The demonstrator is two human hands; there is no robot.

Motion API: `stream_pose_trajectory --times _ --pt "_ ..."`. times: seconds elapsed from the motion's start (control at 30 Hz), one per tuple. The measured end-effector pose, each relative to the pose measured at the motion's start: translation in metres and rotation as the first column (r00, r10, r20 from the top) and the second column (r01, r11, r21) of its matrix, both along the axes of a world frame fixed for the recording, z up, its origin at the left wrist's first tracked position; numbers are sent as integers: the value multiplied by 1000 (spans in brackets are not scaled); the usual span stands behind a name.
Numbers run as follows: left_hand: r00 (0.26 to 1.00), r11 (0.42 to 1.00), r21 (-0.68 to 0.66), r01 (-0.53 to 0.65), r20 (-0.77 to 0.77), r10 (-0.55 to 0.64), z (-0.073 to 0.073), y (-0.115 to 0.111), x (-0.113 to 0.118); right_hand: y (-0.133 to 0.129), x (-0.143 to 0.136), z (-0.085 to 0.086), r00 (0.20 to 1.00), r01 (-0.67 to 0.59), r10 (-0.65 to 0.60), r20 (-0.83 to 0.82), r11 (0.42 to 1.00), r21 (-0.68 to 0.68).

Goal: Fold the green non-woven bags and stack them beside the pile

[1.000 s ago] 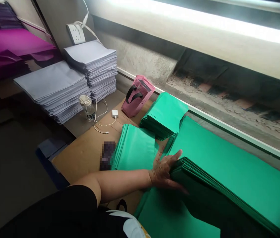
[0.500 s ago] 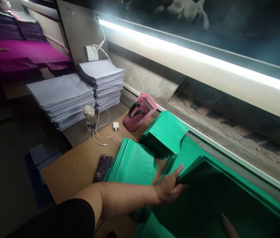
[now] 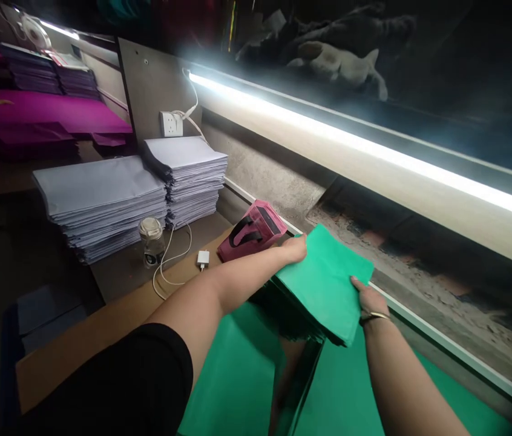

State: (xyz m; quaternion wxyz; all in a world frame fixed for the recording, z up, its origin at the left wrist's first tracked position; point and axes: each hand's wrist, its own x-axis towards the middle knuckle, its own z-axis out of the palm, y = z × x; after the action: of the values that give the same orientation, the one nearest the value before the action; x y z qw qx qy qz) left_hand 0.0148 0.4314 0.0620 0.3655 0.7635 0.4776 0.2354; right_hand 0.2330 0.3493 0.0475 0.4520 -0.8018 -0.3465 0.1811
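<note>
My left hand (image 3: 295, 248) is closed on the far left edge of a pile of green fabric-like sheets (image 3: 324, 281). On the opposite side my right hand (image 3: 373, 301), with a bangle at the wrist, grips the right edge, thumb on top. The pile sits slightly tilted between both hands; how many layers they hold is hidden. Nearer to me lies another stack of green sheets (image 3: 238, 363), partly behind my left arm. Larger green sheets (image 3: 342, 387) spread out below my right forearm.
A pink bag (image 3: 256, 227) with black handles stands just behind my left forearm. To the left are a glass jar (image 3: 151, 245), a white charger (image 3: 203, 259) with cable, and tall stacks of pale sheets (image 3: 101, 200). A lit tube (image 3: 351, 133) runs above the wall ledge.
My left hand has left the large dark green sheets, which now lie lower, and moved forward to the far green pile. My right hand has come up to its right edge. The view has shifted.
</note>
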Motion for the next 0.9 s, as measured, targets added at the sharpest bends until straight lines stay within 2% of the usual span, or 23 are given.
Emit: stream_pose_trajectory --times 0.07,0.2,0.3,0.37,0.43,0.47,0.53,0.6,0.67,0.8,0.9 --pt "998 999 -16 -44 -37 43 -13 8 2 15 -1 -18 999 24 -25 -20 998 -52" --pt "990 993 10 -117 -72 117 -36 13 9 28 8 -47 998 31 -37 -53 993 -118" --pt "987 990 69 -127 -90 133 -37 17 20 35 22 -56 999 5 -10 -42 993 -121" --pt "987 981 174 -84 -122 106 -31 24 31 40 31 -56 999 -30 26 -31 993 -114" --pt "986 955 296 38 -164 12 -23 36 43 44 38 -55 997 -71 68 -25 991 -114" --pt "981 940 323 111 -188 -51 -21 43 49 45 40 -55 996 -92 90 -23 989 -117" --pt "967 941 273 202 -210 -146 -24 57 57 46 43 -55 991 -132 131 -20 983 -128" --pt "962 962 179 208 -216 -167 -37 68 61 46 44 -58 986 -164 165 -8 975 -150" --pt "966 974 137 180 -212 -149 -58 73 61 47 44 -64 982 -175 183 35 969 -176" --pt "968 967 187 173 -214 -132 -99 75 57 54 42 -82 964 -143 187 189 964 -224" --pt "970 969 182 164 -208 -125 -115 76 56 62 39 -91 944 -108 180 278 961 -254"
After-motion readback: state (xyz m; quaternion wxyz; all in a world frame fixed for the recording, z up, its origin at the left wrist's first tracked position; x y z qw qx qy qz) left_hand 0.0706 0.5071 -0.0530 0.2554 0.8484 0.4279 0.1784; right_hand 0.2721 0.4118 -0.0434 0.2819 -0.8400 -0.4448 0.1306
